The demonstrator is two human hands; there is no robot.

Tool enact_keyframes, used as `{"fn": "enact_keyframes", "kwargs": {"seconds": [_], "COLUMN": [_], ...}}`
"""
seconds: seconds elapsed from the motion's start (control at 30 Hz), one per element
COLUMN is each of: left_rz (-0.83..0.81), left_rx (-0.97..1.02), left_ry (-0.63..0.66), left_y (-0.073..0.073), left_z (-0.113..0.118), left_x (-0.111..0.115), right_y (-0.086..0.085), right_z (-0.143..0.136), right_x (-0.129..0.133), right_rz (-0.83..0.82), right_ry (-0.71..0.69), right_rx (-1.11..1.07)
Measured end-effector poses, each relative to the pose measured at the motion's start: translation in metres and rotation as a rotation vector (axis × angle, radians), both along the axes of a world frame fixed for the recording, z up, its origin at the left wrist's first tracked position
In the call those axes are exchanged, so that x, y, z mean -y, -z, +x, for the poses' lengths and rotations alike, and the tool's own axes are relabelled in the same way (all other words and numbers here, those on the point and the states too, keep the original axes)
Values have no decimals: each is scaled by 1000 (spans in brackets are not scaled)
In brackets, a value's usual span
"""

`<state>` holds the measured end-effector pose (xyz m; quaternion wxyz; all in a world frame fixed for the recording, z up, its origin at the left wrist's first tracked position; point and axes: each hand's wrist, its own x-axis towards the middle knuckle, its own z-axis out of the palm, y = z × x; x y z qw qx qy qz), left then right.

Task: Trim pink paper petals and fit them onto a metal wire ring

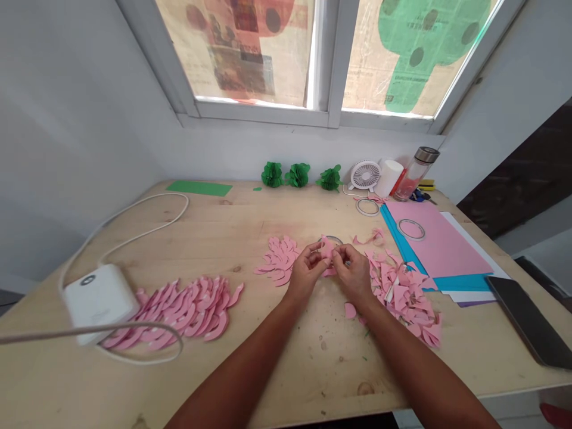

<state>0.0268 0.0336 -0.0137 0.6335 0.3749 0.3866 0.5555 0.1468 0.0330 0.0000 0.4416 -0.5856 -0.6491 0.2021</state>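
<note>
Near the middle of the wooden table, my left hand point(309, 265) pinches a small pink paper piece point(327, 245) from its left side. The fingers of my right hand point(352, 268) close on the same piece's right edge. A ring of tape point(335, 240) lies partly hidden behind the piece. Curved pink petals point(279, 260) are spread just left of my left hand. Pink paper scraps point(404, 292) are heaped right of my right hand. A larger pile of curved pink strips point(192, 310) with whitish spots lies farther left.
A white power bank point(102, 301) with a looping cable sits at the left. Green paper balls point(298, 174), a small fan point(365, 175) and a bottle point(417, 173) stand along the back. Coloured sheets point(440, 241) and a phone point(529, 319) lie at the right.
</note>
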Motion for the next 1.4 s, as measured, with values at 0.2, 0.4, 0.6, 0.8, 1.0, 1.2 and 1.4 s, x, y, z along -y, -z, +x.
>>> {"fn": "enact_keyframes", "kwargs": {"seconds": [0.2,0.4,0.6,0.8,1.0,1.2,1.4], "left_rz": [-2,-40,-73,-67,-71,-66,-57], "left_rx": [-6,-15,-14,-20,-27,-12,-22], "left_ry": [-39,-83,-92,-95,-97,-89,-86], "left_y": [-1,-1,-2,-3,-2,-1,-1], "left_z": [0,1,1,1,0,0,0], "left_x": [0,-1,-2,-1,-2,-3,-3], "right_y": [3,7,12,14,16,19,19], "right_z": [3,20,35,31,24,22,21], "right_x": [-2,-15,-27,-25,-28,-29,-30], "right_rz": [20,48,32,7,-4,13,-17], "right_ry": [-42,90,115,89,88,101,107], "right_rx": [-20,7,456,596,642,658,673]}}
